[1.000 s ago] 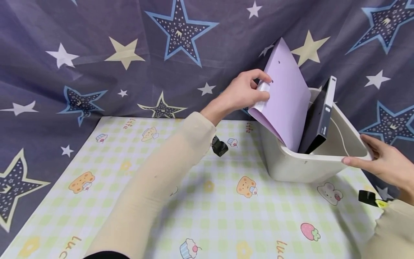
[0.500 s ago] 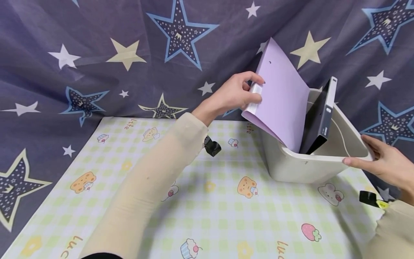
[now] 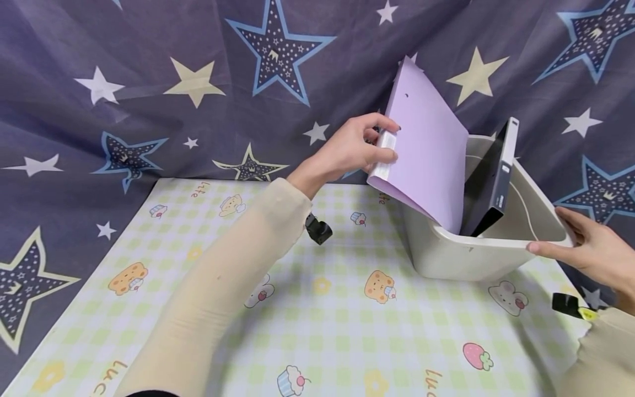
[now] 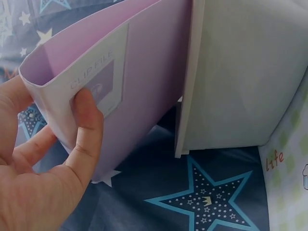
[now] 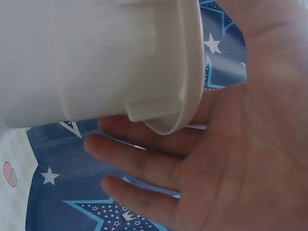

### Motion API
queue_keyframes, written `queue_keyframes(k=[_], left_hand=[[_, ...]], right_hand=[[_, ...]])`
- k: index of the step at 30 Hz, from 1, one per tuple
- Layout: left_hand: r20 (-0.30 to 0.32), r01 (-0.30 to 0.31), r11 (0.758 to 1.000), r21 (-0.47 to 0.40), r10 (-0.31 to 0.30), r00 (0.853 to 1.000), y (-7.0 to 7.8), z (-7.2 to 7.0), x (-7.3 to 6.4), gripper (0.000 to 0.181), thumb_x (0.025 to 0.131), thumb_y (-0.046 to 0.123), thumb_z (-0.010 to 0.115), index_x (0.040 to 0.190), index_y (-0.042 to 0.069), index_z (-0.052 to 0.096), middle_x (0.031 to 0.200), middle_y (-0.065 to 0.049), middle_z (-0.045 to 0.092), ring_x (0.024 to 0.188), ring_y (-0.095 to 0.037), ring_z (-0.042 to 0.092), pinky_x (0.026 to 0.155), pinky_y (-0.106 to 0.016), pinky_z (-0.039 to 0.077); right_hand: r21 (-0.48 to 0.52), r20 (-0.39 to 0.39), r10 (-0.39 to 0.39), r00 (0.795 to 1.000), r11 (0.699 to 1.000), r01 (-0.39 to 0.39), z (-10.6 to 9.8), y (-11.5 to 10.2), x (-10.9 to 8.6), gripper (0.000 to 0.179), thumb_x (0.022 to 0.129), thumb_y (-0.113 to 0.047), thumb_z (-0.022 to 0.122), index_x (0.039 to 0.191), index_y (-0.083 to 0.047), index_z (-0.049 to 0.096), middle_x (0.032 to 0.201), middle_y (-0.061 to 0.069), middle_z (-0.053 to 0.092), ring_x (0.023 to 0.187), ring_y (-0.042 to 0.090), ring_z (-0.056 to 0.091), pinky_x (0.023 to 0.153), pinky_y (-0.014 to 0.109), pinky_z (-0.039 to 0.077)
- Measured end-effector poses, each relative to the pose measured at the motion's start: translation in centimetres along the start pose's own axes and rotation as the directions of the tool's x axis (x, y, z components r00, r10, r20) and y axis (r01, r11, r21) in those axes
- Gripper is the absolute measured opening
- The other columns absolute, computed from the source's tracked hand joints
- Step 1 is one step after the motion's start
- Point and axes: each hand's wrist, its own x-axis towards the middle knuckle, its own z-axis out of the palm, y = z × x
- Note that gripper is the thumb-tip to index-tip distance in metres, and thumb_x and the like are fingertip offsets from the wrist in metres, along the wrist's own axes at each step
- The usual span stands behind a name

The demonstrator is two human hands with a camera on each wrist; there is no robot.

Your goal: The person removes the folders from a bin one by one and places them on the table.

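Observation:
A light purple clip file [image 3: 431, 143] leans up out of the left end of a pale grey plastic bin [image 3: 471, 256]. My left hand [image 3: 354, 143] pinches its spine, with the thumb on the white label side in the left wrist view [image 4: 96, 115]. The covers gape slightly at the lower edge. Beside it a black binder [image 3: 491, 176] with a silver-grey spine stands tilted in the bin. At the bin's right end, my right hand [image 3: 590, 248] holds the rim, thumb along the front edge. In the right wrist view, several fingers [image 5: 139, 159] extend straight along the outside.
The bin stands at the back right of a table [image 3: 317, 331] covered with a green checked, cartoon-print cloth. A dark star-patterned curtain [image 3: 149, 33] hangs right behind it. Inside the bin, a thin white cord-like line [image 3: 523, 207] runs along the wall.
My left hand has drawn the clip file to the left, away from the black binder, tilting it further over the bin's left end. The right hand and bin stay put.

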Motion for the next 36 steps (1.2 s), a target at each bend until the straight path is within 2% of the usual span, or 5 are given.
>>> queue_keyframes(k=[11,19,26,29,36], left_hand=[[-0.076,0.007,0.997,-0.073,-0.013,0.997,-0.2,0.0,-0.9,0.042,0.081,0.004,0.07,0.12,0.013,0.06,0.103,-0.016,0.053,0.079,-0.029,0.063,0.062,-0.038,0.056],[-0.087,0.011,0.996,-0.086,-0.019,0.996,-0.8,-0.2,-1.3,0.042,0.082,0.007,0.071,0.121,0.015,0.059,0.104,-0.015,0.051,0.08,-0.028,0.064,0.062,-0.037,0.055],[-0.09,0.013,0.993,-0.119,-0.024,0.996,-1.4,-0.2,-1.6,0.042,0.082,0.005,0.071,0.122,0.014,0.059,0.104,-0.016,0.052,0.079,-0.028,0.064,0.06,-0.036,0.055],[-0.086,0.018,0.992,-0.122,-0.028,0.996,-1.6,-0.3,-1.6,0.043,0.082,0.004,0.07,0.122,0.014,0.059,0.105,-0.016,0.052,0.079,-0.029,0.064,0.059,-0.035,0.054],[-0.081,0.038,0.99,-0.136,-0.05,0.995,-1.8,-0.4,-1.7,0.043,0.082,0.003,0.07,0.123,0.014,0.059,0.106,-0.014,0.051,0.081,-0.029,0.064,0.06,-0.035,0.055]], right_hand=[[0.011,0.01,-0.012,1.0,1.0,0.012,-0.3,0.0,0.2,0.105,0.09,-0.048,0.061,0.147,0.008,-0.009,0.148,0.038,-0.004,0.13,0.061,0.007,0.097,0.071,0.021],[0.033,-0.008,-0.021,1.0,0.999,0.021,0.1,0.2,0.2,0.105,0.09,-0.045,0.061,0.146,0.008,-0.009,0.148,0.038,-0.007,0.132,0.059,0.002,0.099,0.07,0.017],[0.008,-0.004,-0.023,1.0,1.0,0.023,0.4,0.4,0.1,0.104,0.091,-0.046,0.06,0.146,0.008,-0.009,0.147,0.039,-0.005,0.13,0.061,0.006,0.096,0.071,0.021],[-0.012,-0.021,-0.029,0.999,1.0,0.029,0.5,0.6,0.0,0.104,0.09,-0.046,0.061,0.146,0.01,-0.007,0.146,0.042,-0.001,0.127,0.063,0.01,0.094,0.072,0.023],[-0.056,-0.065,-0.025,0.998,0.998,0.021,0.7,0.8,0.3,0.107,0.088,-0.046,0.064,0.146,0.012,-0.004,0.139,0.047,0.015,0.108,0.065,0.034,0.081,0.071,0.036]])
